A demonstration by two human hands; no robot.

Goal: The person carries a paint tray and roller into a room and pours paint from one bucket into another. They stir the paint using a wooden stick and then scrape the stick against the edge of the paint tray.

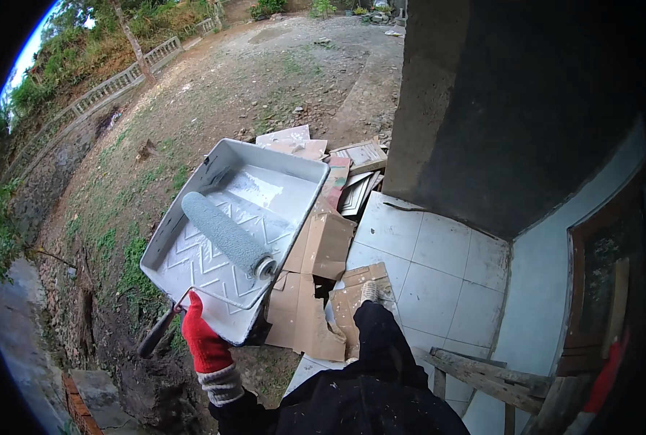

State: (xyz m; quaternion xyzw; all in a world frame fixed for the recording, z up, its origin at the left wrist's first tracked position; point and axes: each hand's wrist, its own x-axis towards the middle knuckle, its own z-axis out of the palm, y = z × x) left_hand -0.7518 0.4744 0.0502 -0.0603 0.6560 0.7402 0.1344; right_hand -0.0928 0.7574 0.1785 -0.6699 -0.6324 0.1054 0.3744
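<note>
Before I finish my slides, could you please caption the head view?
Red-gloved left hand holds a paint tray with a roller on it.

Finishes around the paint tray (310, 172)

Tray itself: smooth, plastic-looking; glossy white paint (261, 187) in its well. Roller (225, 235) over it: matt, fuzzy nap. Left glove (205, 339) at tray's near edge: knitted cloth. Right of tray: matt cardboard (326, 246), smooth tiles (442, 243), rough weathered wooden plank (482, 380). Beyond tray: coarse soil (265, 98).

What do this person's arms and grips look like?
The left grip wears a red knitted glove with a ribbed, pale grey cuff; a black fabric sleeve covers the forearm. The right grip, dim at the picture's edge, shows red glove material and a whitish band; its sleeve is too dark to tell. No cables show.
</note>
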